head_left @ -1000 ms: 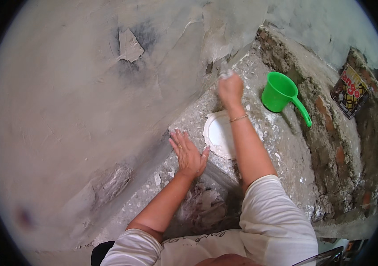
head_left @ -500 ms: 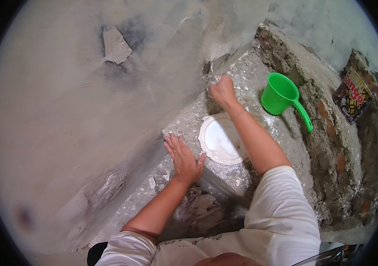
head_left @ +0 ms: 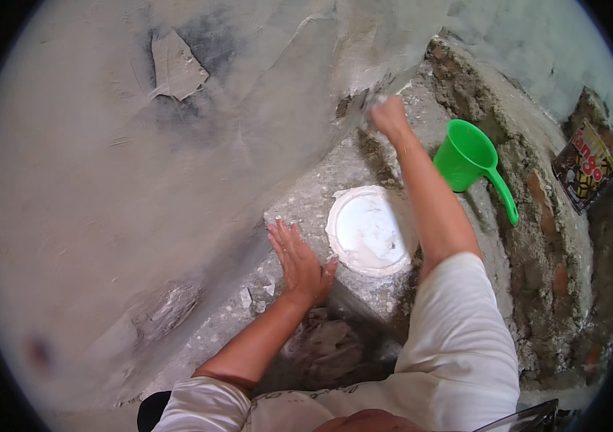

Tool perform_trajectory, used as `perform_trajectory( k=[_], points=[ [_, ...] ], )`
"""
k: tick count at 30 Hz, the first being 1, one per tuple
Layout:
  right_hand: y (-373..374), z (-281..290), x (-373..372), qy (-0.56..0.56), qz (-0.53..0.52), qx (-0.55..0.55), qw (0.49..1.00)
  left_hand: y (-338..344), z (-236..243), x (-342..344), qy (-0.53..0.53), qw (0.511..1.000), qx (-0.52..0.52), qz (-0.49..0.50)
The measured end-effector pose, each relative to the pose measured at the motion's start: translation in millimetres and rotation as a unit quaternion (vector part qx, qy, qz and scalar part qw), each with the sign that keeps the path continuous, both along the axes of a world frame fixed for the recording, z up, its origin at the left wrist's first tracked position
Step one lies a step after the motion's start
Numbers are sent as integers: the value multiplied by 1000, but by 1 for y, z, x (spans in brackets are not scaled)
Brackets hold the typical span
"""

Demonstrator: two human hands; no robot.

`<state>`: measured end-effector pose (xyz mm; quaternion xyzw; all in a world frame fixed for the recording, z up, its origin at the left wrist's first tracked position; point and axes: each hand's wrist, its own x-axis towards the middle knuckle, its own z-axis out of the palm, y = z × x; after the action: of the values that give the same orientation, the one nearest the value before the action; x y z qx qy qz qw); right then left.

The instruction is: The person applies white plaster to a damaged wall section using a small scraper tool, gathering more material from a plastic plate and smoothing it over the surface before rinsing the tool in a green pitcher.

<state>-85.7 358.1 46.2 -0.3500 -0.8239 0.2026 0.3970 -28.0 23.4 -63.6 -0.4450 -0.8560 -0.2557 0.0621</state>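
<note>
My left hand (head_left: 299, 263) lies flat on the rough grey ledge (head_left: 305, 189), fingers stretched out and holding nothing. Farther off, where the ledge meets the plastered wall (head_left: 105, 209), my right hand (head_left: 390, 117) is closed. Something thin and pale appears at its fingers against the wall, too blurred to name. Between my two arms rests a round white container (head_left: 371, 229), its rim crusted with pale plaster. Beyond my right forearm stands a green plastic dipper (head_left: 466, 153), its handle pointing toward the lower right.
Rough steps with exposed brick (head_left: 537, 216) rise along the right side. A dark printed packet (head_left: 584, 167) leans on one of them. Loose plaster chips (head_left: 247, 297) lie near my left wrist. A flaking patch (head_left: 177, 66) marks the wall at upper left.
My right hand has moved a little farther up and to the right along the wall's edge. More of the white container now shows beside my forearm. The left hand stays put.
</note>
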Motion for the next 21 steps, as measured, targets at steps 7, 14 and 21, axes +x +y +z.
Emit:
perform_trajectory(
  k=[7,14,21],
  points=[
    [81,-4,38,-14,-7,-131,991,2,0,3,-11,995,99,-21],
    [28,-8,-13,46,58,17,997,-1,2,-1,-24,998,62,-11],
    [84,17,35,6,-45,-107,993,-1,0,-1,-25,995,93,-21]
  ],
)
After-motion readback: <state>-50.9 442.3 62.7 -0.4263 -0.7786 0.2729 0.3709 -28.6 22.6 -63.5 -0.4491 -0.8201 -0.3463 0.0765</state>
